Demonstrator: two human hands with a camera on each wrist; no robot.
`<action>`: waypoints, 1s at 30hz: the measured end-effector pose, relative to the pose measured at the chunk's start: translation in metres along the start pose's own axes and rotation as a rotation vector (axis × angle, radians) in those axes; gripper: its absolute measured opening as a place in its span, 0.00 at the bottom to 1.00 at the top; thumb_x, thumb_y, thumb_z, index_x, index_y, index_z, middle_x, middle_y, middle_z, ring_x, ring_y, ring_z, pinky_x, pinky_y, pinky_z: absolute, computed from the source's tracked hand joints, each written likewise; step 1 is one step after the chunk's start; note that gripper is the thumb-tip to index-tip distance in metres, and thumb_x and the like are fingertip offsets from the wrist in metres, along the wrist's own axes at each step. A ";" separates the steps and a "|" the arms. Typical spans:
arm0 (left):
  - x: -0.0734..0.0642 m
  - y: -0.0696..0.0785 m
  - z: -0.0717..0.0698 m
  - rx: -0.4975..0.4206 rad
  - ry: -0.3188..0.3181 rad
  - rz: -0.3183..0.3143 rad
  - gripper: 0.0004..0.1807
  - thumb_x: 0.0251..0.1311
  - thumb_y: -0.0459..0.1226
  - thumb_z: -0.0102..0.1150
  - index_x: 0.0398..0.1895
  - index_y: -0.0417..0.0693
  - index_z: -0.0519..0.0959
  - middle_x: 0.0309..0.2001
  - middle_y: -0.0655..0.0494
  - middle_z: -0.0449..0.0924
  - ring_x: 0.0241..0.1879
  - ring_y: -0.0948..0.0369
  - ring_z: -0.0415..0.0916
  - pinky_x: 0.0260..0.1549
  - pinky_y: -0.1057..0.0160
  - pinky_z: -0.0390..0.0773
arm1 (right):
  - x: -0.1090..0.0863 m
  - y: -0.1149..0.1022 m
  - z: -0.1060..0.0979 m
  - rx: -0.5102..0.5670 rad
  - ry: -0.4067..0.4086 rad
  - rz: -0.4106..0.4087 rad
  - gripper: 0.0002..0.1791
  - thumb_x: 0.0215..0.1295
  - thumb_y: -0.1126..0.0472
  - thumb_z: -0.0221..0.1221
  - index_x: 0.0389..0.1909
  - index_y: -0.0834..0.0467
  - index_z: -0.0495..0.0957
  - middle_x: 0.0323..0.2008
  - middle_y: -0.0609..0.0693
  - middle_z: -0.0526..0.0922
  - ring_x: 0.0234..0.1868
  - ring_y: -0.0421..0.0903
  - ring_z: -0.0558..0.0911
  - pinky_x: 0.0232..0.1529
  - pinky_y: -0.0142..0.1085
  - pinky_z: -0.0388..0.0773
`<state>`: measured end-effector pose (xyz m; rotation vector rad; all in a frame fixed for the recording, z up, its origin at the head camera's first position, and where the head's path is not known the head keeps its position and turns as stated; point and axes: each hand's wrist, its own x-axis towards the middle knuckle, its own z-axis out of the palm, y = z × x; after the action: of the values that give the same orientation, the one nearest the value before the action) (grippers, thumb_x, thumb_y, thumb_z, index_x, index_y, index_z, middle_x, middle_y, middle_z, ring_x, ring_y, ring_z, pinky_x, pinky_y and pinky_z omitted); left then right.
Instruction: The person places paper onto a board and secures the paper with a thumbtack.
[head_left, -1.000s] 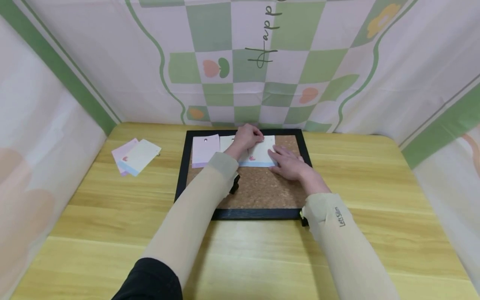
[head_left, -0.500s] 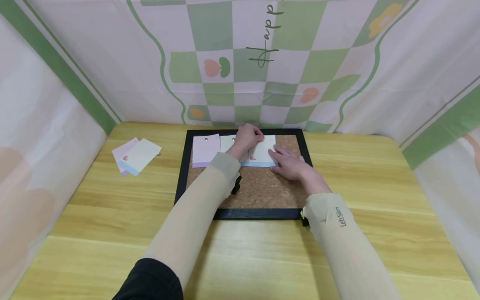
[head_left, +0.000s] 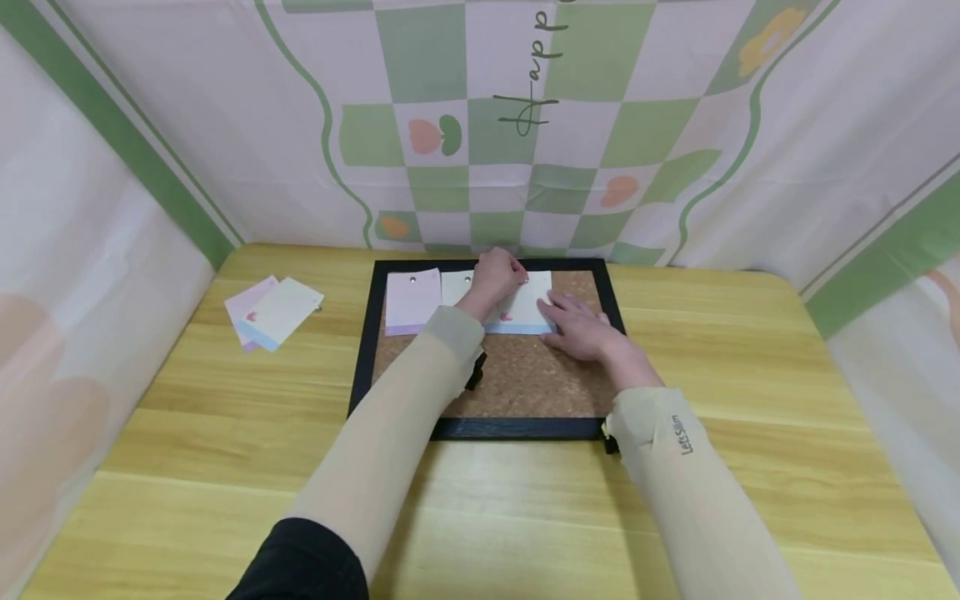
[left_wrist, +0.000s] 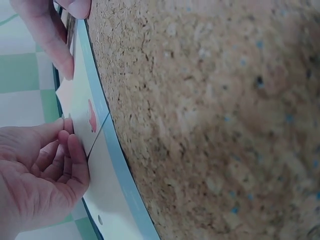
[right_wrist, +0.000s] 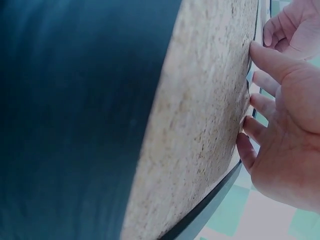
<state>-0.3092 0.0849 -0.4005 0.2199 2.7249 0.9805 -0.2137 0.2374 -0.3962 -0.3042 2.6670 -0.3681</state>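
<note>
A cork board [head_left: 540,379] in a black frame lies on the table. Along its top sit a pink card [head_left: 412,300] with a silver thumbtack [head_left: 413,280], a white card [head_left: 454,287] partly behind my left hand, and a second white card [head_left: 534,304] with a blue lower strip. My left hand [head_left: 495,282] pinches with thumb and forefinger at this card's top edge, over a small thumbtack [head_left: 527,281] mostly hidden by the fingertips. My right hand [head_left: 581,325] rests spread fingers on the card's right side, its fingers nearly straight in the right wrist view.
On the table to the left, a loose white card [head_left: 281,312] overlaps a pink card [head_left: 238,308], with a small shiny bit [head_left: 318,308] at its corner. A checked curtain [head_left: 502,192] hangs right behind the board's far edge.
</note>
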 end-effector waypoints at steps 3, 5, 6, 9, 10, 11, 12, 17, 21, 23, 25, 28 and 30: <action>0.000 0.001 0.000 0.019 -0.001 -0.002 0.11 0.69 0.43 0.59 0.46 0.50 0.87 0.48 0.56 0.86 0.45 0.58 0.83 0.45 0.63 0.82 | 0.000 0.000 0.000 0.003 0.000 0.000 0.35 0.79 0.50 0.47 0.80 0.54 0.47 0.81 0.58 0.40 0.81 0.62 0.39 0.72 0.72 0.44; 0.000 0.001 -0.001 0.034 0.001 -0.001 0.11 0.69 0.43 0.59 0.46 0.50 0.87 0.48 0.56 0.86 0.45 0.58 0.83 0.45 0.63 0.82 | 0.000 0.000 0.000 0.004 -0.001 0.001 0.35 0.79 0.50 0.47 0.80 0.53 0.47 0.81 0.58 0.40 0.81 0.62 0.39 0.72 0.72 0.44; 0.000 0.001 -0.001 0.039 0.001 0.001 0.11 0.69 0.42 0.59 0.46 0.50 0.87 0.48 0.56 0.87 0.45 0.58 0.83 0.45 0.63 0.82 | 0.000 0.000 0.000 0.004 -0.001 0.001 0.35 0.79 0.50 0.47 0.80 0.53 0.47 0.81 0.58 0.40 0.81 0.62 0.39 0.72 0.72 0.44; 0.000 0.002 -0.001 0.051 0.001 0.005 0.10 0.69 0.41 0.58 0.44 0.48 0.87 0.47 0.54 0.87 0.45 0.57 0.83 0.45 0.62 0.82 | 0.000 0.000 0.000 0.004 -0.001 0.002 0.35 0.79 0.50 0.47 0.80 0.53 0.47 0.81 0.58 0.40 0.81 0.62 0.39 0.72 0.72 0.44; 0.000 0.002 -0.001 0.052 0.000 0.005 0.10 0.69 0.40 0.58 0.44 0.48 0.87 0.47 0.54 0.87 0.45 0.57 0.83 0.45 0.62 0.82 | 0.000 -0.001 0.000 0.003 -0.001 0.002 0.35 0.79 0.50 0.47 0.80 0.53 0.47 0.81 0.58 0.40 0.81 0.62 0.39 0.72 0.72 0.44; -0.001 0.002 -0.001 0.049 0.000 0.004 0.10 0.69 0.40 0.58 0.44 0.48 0.87 0.47 0.54 0.87 0.44 0.56 0.83 0.45 0.62 0.82 | 0.000 -0.001 0.000 0.003 0.000 0.001 0.35 0.79 0.50 0.47 0.80 0.53 0.47 0.81 0.58 0.40 0.81 0.62 0.39 0.72 0.72 0.44; -0.001 0.002 -0.001 0.046 -0.001 0.004 0.10 0.69 0.40 0.57 0.44 0.48 0.87 0.47 0.54 0.87 0.44 0.56 0.83 0.45 0.62 0.82 | 0.000 -0.001 0.000 0.002 0.000 0.002 0.35 0.79 0.50 0.47 0.80 0.53 0.47 0.81 0.58 0.40 0.81 0.62 0.39 0.72 0.72 0.44; -0.002 0.003 0.000 0.013 -0.002 -0.008 0.10 0.69 0.39 0.58 0.43 0.47 0.86 0.46 0.53 0.87 0.44 0.57 0.83 0.44 0.63 0.82 | -0.001 -0.001 0.000 0.007 0.005 0.000 0.35 0.78 0.50 0.47 0.80 0.54 0.48 0.81 0.58 0.41 0.81 0.62 0.40 0.72 0.72 0.44; -0.001 0.002 0.001 -0.004 0.000 -0.024 0.08 0.68 0.39 0.59 0.42 0.47 0.86 0.45 0.53 0.86 0.43 0.58 0.83 0.43 0.63 0.82 | -0.002 -0.001 0.000 0.010 0.006 -0.003 0.35 0.78 0.50 0.47 0.80 0.54 0.48 0.81 0.58 0.41 0.81 0.62 0.39 0.72 0.72 0.44; -0.001 0.003 0.001 -0.002 0.000 -0.031 0.08 0.68 0.39 0.59 0.42 0.47 0.86 0.45 0.53 0.86 0.43 0.58 0.83 0.44 0.63 0.82 | -0.002 -0.001 0.000 0.011 0.007 -0.004 0.35 0.78 0.50 0.47 0.80 0.54 0.48 0.81 0.59 0.41 0.81 0.62 0.39 0.71 0.72 0.44; 0.000 0.003 0.002 0.001 -0.002 -0.035 0.09 0.68 0.39 0.59 0.43 0.47 0.86 0.45 0.54 0.86 0.43 0.58 0.83 0.44 0.63 0.82 | -0.002 -0.001 0.000 0.012 0.006 -0.004 0.35 0.78 0.50 0.47 0.80 0.54 0.48 0.81 0.58 0.40 0.81 0.62 0.39 0.72 0.72 0.44; 0.001 0.004 0.002 0.002 -0.002 -0.037 0.09 0.68 0.38 0.58 0.43 0.47 0.86 0.46 0.53 0.86 0.44 0.58 0.83 0.45 0.63 0.82 | -0.001 -0.001 0.000 0.014 0.006 -0.001 0.35 0.78 0.50 0.47 0.80 0.53 0.47 0.81 0.58 0.40 0.81 0.62 0.39 0.72 0.72 0.43; 0.001 0.004 0.002 0.001 0.001 -0.035 0.09 0.68 0.38 0.58 0.43 0.47 0.86 0.45 0.53 0.86 0.44 0.57 0.83 0.45 0.63 0.82 | -0.001 0.000 0.000 0.013 0.005 -0.001 0.35 0.78 0.50 0.47 0.80 0.53 0.47 0.81 0.58 0.40 0.81 0.62 0.39 0.72 0.72 0.43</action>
<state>-0.3091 0.0895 -0.3998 0.1716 2.7205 0.9703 -0.2125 0.2377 -0.3959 -0.3011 2.6685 -0.3866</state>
